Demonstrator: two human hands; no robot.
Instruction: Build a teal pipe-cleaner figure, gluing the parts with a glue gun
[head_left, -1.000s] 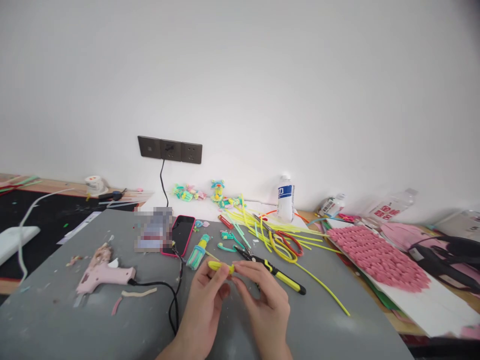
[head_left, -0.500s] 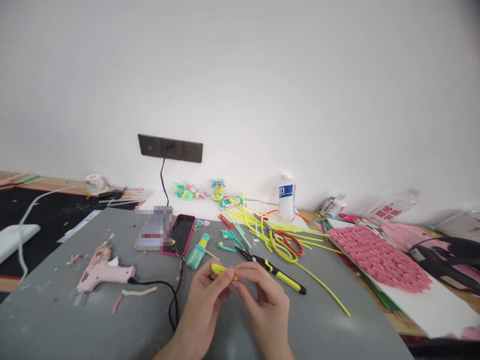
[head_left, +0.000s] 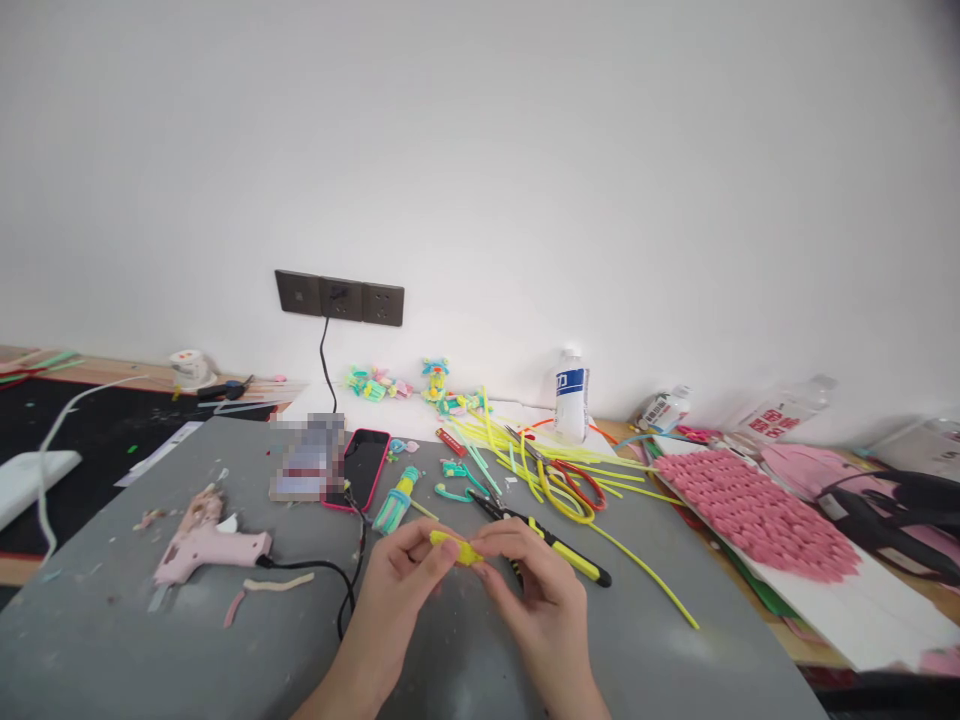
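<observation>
Between my hands, low above the grey board, is a short bundle of yellow pipe cleaner point(head_left: 456, 548). My left hand point(head_left: 405, 580) pinches its left part between thumb and fingers. At its right end, the fingertips of my right hand point(head_left: 534, 585) are closed on it, partly hiding that end. Just beyond my right hand lie yellow-and-black pliers point(head_left: 574, 562). A small figure of yellow and teal pipe cleaner point(head_left: 396, 502) rests beyond my left hand. Loose yellow pipe cleaners point(head_left: 651, 570) spread behind the pliers, with red-handled scissors point(head_left: 583, 484) among them.
A pink glue gun point(head_left: 214, 548) lies at left, its black cord point(head_left: 319, 566) running toward my left wrist. Behind are a pink-edged phone point(head_left: 366, 468), finished pipe cleaner figures point(head_left: 436, 380) and a bottle point(head_left: 572, 398). A pink fuzzy panel point(head_left: 757, 515) lies on the right.
My hands have drawn slightly apart, the right one shifting a little to the right. More of the yellow bundle shows between them, and it now lies flatter.
</observation>
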